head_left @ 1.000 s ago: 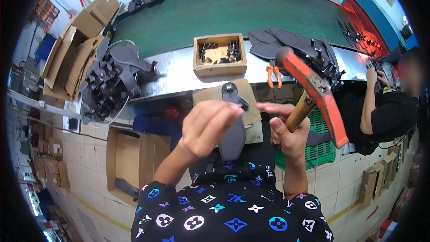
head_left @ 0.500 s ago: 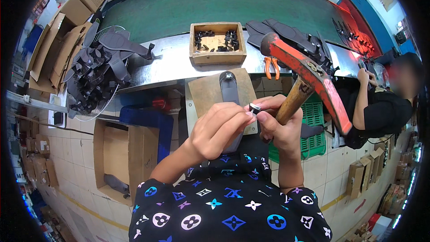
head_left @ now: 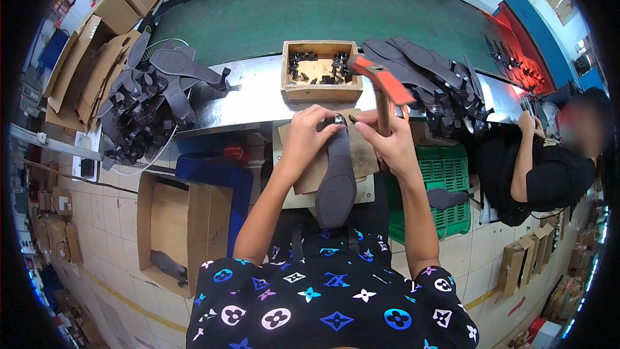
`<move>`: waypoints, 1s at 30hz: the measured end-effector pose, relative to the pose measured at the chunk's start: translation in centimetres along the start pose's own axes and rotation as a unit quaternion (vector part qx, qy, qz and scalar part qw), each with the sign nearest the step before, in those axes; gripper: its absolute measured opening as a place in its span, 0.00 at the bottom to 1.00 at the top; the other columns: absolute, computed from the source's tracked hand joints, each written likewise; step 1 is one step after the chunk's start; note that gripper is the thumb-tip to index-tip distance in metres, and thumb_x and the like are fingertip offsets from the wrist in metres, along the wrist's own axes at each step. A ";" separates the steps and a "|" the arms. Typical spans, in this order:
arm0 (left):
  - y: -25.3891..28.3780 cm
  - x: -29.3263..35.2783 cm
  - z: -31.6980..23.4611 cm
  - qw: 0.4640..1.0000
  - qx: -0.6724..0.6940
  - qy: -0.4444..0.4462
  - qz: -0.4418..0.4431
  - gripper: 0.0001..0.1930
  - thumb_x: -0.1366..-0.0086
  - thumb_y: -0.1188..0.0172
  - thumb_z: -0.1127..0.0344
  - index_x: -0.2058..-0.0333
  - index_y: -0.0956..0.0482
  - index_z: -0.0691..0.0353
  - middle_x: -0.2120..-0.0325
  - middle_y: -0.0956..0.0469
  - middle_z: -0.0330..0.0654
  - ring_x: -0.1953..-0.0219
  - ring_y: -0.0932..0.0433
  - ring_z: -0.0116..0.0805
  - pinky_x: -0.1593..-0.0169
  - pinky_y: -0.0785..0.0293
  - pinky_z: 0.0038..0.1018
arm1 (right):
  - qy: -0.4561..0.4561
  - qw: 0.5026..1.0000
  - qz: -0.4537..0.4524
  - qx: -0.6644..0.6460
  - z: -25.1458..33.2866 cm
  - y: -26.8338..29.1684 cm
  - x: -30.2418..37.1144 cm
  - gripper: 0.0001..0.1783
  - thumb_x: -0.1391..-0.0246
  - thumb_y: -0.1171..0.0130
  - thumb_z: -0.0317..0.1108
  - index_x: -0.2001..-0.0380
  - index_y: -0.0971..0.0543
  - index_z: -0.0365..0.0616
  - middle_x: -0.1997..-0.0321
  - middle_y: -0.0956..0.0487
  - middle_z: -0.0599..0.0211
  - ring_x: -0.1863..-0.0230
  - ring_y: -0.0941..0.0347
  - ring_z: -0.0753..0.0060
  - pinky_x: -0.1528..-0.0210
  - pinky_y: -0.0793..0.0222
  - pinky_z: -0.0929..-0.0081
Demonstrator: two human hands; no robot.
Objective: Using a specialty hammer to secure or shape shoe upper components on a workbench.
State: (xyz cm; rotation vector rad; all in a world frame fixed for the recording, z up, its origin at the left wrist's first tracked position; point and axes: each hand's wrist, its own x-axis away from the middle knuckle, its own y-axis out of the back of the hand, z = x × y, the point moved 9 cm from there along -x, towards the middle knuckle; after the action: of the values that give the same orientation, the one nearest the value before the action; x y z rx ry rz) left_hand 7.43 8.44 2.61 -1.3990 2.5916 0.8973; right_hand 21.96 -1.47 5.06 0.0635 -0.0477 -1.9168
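A dark grey sole-shaped piece [head_left: 336,187] lies lengthwise over a worn brown board [head_left: 310,173], its narrow end away from me. At that narrow end my left hand [head_left: 306,139] is closed, thumb and finger pinching a small shiny black-and-silver fitting [head_left: 340,119]. My right hand [head_left: 395,145] grips a hammer by its wooden handle [head_left: 383,113]; the red hammer head [head_left: 387,84] points up and away. Between that hand's thumb and finger is a small dark piece [head_left: 352,118], close beside the fitting. Whether the fitting is seated on the sole piece is hidden by my fingers.
Beyond my hands a wooden box [head_left: 323,94] holds several small black parts. A wire basket [head_left: 139,165] of dark pieces stands left, more pieces [head_left: 420,68] lie right. Orange-handled pliers [head_left: 399,112] lie behind the hammer. A green crate [head_left: 442,171] and seated person [head_left: 549,155] are at right.
Both hands have moved forward, from in front of me to the far end of the sole piece, and drawn apart slightly. The hammer has moved away with my right hand, uncovering the sole piece.
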 end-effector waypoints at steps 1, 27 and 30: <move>0.1 0.2 0.2 1.000 -0.001 -0.001 0.001 0.11 0.45 0.31 0.64 0.66 0.18 0.63 0.67 0.19 0.42 0.58 0.22 0.44 0.50 0.31 0.38 | -0.001 1.000 0.017 0.017 -0.2 -0.4 -0.5 0.12 0.45 0.33 0.30 0.60 0.20 0.34 0.69 0.19 0.66 0.84 0.36 0.89 0.82 0.40 0.85; 0.3 1.2 0.3 0.991 0.129 0.013 0.024 0.13 0.47 0.28 0.71 0.62 0.14 0.68 0.64 0.15 0.42 0.61 0.18 0.28 0.56 0.22 0.24 | 0.111 0.979 -0.018 0.172 6.3 0.2 6.2 0.23 0.37 0.43 0.26 0.39 0.28 0.37 0.63 0.20 0.52 0.68 0.22 0.65 0.63 0.27 0.74; 0.4 1.3 0.1 0.993 0.109 0.020 0.026 0.13 0.47 0.29 0.72 0.61 0.15 0.69 0.64 0.15 0.43 0.61 0.18 0.28 0.55 0.22 0.24 | 0.125 0.959 0.000 0.254 6.3 -1.0 8.4 0.24 0.38 0.44 0.24 0.38 0.30 0.37 0.65 0.22 0.51 0.70 0.25 0.63 0.65 0.29 0.73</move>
State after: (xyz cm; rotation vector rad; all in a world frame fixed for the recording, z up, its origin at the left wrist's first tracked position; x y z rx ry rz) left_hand 6.31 7.71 2.31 -1.3110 2.6696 0.5733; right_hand 17.76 -9.03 11.06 0.6496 -0.3675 -1.8408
